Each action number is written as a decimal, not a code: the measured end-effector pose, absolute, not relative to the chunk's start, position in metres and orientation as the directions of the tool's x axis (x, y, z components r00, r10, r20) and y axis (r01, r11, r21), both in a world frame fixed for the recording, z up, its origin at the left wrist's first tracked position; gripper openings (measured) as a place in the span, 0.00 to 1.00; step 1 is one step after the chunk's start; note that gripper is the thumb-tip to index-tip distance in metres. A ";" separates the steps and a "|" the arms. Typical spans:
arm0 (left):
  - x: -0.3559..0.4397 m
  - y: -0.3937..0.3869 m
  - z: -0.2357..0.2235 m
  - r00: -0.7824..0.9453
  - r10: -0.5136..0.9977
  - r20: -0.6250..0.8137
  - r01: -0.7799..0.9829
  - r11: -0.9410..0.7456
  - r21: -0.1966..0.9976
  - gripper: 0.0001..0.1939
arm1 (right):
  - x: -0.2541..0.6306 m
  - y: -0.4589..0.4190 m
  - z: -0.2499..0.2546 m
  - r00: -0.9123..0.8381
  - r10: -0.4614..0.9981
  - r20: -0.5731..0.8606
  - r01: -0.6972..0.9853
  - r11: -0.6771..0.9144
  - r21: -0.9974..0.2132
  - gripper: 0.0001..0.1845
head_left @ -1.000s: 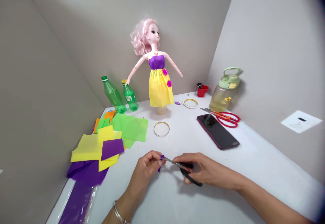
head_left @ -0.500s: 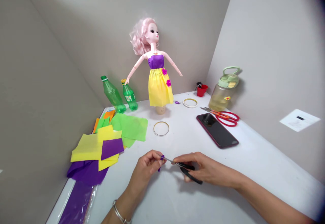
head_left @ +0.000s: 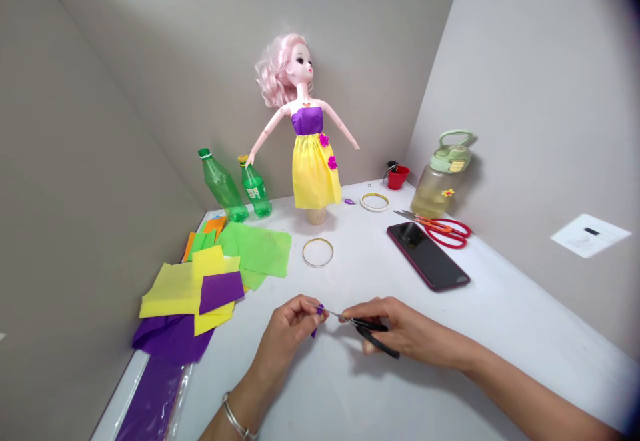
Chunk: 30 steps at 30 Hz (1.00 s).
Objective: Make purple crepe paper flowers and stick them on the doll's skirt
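Note:
Low in the middle of the head view, my left hand [head_left: 295, 321] pinches a small piece of purple fabric [head_left: 320, 309], most of it hidden by the fingers. My right hand [head_left: 393, 328] is closed round the black handles of a pair of scissors [head_left: 380, 344]. Their narrow blades point left and reach the purple piece at my left fingertips. Beyond my hands a thin gold bangle [head_left: 317, 266] lies on the white table. Further back stands a doll [head_left: 316, 171] with pink hair, a purple top and a yellow skirt with two magenta flowers.
Yellow, purple and green sheets [head_left: 265, 251] lie at the left, near two green bottles [head_left: 220, 184]. At the right are a phone [head_left: 430, 258], red-handled scissors [head_left: 450, 231] and a water bottle [head_left: 437, 181]. A white bangle [head_left: 375, 208] and a red cup [head_left: 399, 178] sit further back.
The scissor handles in my right hand have drawn slightly closer together. My left hand keeps its pinch on the purple piece, nearly still.

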State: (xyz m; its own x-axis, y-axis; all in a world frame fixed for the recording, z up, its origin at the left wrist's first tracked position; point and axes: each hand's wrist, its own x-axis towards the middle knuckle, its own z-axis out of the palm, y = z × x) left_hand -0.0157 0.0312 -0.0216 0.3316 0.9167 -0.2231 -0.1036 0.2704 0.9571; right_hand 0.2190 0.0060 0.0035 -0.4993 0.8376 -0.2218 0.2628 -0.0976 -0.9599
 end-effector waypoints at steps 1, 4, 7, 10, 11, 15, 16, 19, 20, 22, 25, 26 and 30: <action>-0.016 0.031 -0.022 0.336 0.915 -0.222 -0.102 0.269 0.958 0.10 | 0.219 0.006 0.003 -0.487 0.845 -0.222 0.266 -0.098 -0.959 0.17; -0.017 0.032 -0.023 0.347 0.912 -0.219 -0.096 0.267 0.959 0.10 | 0.220 0.005 0.001 -0.465 0.856 -0.226 0.269 -0.107 -0.957 0.16; -0.018 0.031 -0.024 0.351 0.912 -0.212 -0.097 0.260 0.961 0.10 | 0.220 0.004 0.001 -0.467 0.855 -0.225 0.257 -0.112 -0.960 0.17; -0.018 0.031 -0.024 0.349 0.914 -0.208 -0.103 0.258 0.961 0.10 | 0.219 0.004 0.001 -0.465 0.861 -0.205 0.247 -0.097 -0.964 0.17; -0.018 0.031 -0.024 0.348 0.914 -0.207 -0.104 0.257 0.961 0.10 | 0.218 0.004 0.001 -0.462 0.864 -0.198 0.248 -0.088 -0.965 0.17; -0.017 0.030 -0.022 0.355 0.913 -0.203 -0.106 0.255 0.961 0.09 | 0.219 0.003 0.001 -0.453 0.872 -0.187 0.277 -0.062 -0.959 0.15; -0.016 0.030 -0.021 0.356 0.912 -0.204 -0.106 0.256 0.961 0.09 | 0.219 0.003 0.001 -0.451 0.872 -0.189 0.287 -0.058 -0.956 0.14; -0.015 0.030 -0.020 0.347 0.913 -0.214 -0.105 0.264 0.959 0.10 | 0.221 0.003 0.001 -0.458 0.866 -0.200 0.314 -0.054 -0.948 0.12; -0.015 0.030 -0.019 0.342 0.914 -0.216 -0.106 0.266 0.958 0.10 | 0.221 0.003 0.001 -0.463 0.862 -0.206 0.324 -0.051 -0.945 0.11; -0.015 0.030 -0.019 0.336 0.916 -0.220 -0.107 0.269 0.957 0.10 | 0.221 0.003 0.002 -0.469 0.858 -0.211 0.348 -0.040 -0.937 0.10; -0.015 0.031 -0.020 0.328 0.918 -0.225 -0.104 0.272 0.957 0.11 | 0.220 0.003 0.003 -0.464 0.861 -0.209 0.387 -0.016 -0.922 0.11; -0.015 0.031 -0.020 0.328 0.917 -0.227 -0.101 0.273 0.957 0.11 | 0.219 0.003 0.004 -0.459 0.864 -0.207 0.397 -0.009 -0.918 0.11; -0.015 0.030 -0.019 0.352 0.911 -0.214 -0.093 0.261 0.961 0.11 | 0.217 0.005 0.005 -0.424 0.887 -0.182 0.398 0.003 -0.917 0.14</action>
